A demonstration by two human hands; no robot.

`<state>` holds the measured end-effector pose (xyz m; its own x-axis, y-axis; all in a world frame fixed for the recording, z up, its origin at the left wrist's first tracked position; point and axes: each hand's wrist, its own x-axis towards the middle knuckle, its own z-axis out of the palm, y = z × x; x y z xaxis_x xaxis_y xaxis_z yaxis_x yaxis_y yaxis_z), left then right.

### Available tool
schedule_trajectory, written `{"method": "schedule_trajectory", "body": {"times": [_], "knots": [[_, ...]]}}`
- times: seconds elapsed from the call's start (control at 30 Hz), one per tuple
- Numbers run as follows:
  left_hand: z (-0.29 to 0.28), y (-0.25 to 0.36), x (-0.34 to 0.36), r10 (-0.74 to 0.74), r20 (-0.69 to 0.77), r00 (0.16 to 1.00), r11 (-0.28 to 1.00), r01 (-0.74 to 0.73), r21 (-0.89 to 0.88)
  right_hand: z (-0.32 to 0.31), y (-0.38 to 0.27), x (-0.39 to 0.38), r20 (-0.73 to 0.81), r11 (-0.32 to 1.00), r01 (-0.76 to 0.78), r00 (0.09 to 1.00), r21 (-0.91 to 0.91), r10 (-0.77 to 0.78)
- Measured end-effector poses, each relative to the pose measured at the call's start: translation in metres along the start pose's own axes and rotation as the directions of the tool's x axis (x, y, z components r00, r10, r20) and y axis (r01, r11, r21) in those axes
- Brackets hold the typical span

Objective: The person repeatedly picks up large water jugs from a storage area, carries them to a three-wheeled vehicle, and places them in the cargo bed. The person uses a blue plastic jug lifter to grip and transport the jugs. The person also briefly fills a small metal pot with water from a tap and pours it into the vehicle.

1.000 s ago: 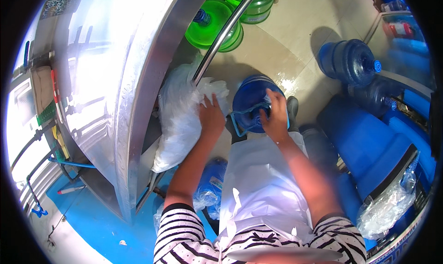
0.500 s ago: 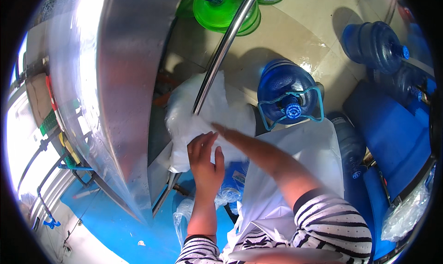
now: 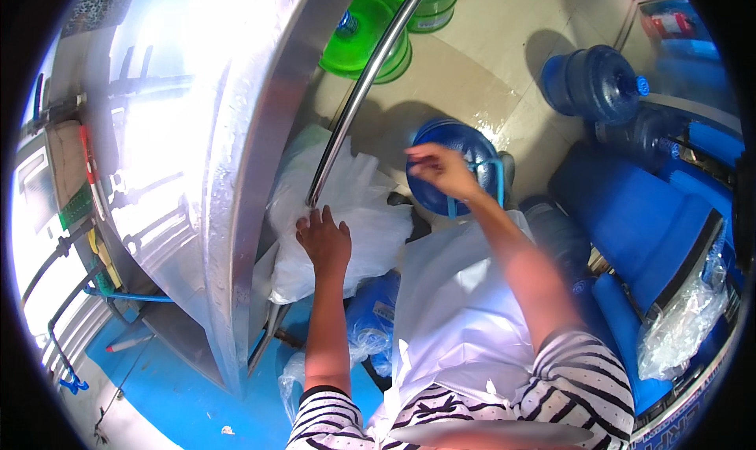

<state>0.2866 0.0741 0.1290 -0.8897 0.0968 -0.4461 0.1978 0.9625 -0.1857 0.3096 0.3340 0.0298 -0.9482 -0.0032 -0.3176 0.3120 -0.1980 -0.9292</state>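
The curled right hand (image 3: 442, 170) partly hides a bottle (image 3: 455, 131); its grip is unclear. The left hand (image 3: 325, 244) spreads over plastic bags (image 3: 370, 229).

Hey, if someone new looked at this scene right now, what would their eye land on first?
Probably the big shiny metal surface, glaring with light along the left side. Next, the bright green bottles at the top, partly behind a slanting metal bar. Near the middle, the left hand is at a bunch of white plastic, while the right hand appears in front of a blue bottle.
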Motion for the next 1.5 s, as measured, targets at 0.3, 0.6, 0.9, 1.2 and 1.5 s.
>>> {"method": "schedule_trajectory", "body": {"times": [0.3, 0.6, 0.9, 1.2, 1.5], "knots": [[0.004, 0.119, -0.029, 0.217, -0.177, 0.96, 0.808, -0.278, -0.519, -0.11, 0.024, -0.079, -0.534, 0.751, -0.469, 0.825, -0.465, 0.185], [0.098, 0.189, 0.0, 0.15, 0.19, 0.97, 0.283, 0.142, -0.948, -0.069, 0.034, -0.077, 0.149, 0.596, -0.539, 0.803, 0.595, 0.577], [-0.003, 0.167, -0.029, 0.312, -0.002, 0.95, 0.705, -0.233, -0.669, -0.035, 0.027, -0.068, 0.102, 0.721, -0.645, 0.759, 0.254, 0.643], [-0.002, 0.174, 0.048, 0.922, -0.218, 0.32, 0.288, -0.943, -0.167, -0.002, 0.039, -0.057, -0.241, 0.607, -0.268, 0.962, -0.748, 0.127], [-0.001, 0.212, 0.094, 0.992, 0.125, 0.033, 0.042, -0.997, -0.072, 0.0, 0.073, -0.057, -0.344, 0.885, -0.351, 0.908, -0.307, 0.24]]}}
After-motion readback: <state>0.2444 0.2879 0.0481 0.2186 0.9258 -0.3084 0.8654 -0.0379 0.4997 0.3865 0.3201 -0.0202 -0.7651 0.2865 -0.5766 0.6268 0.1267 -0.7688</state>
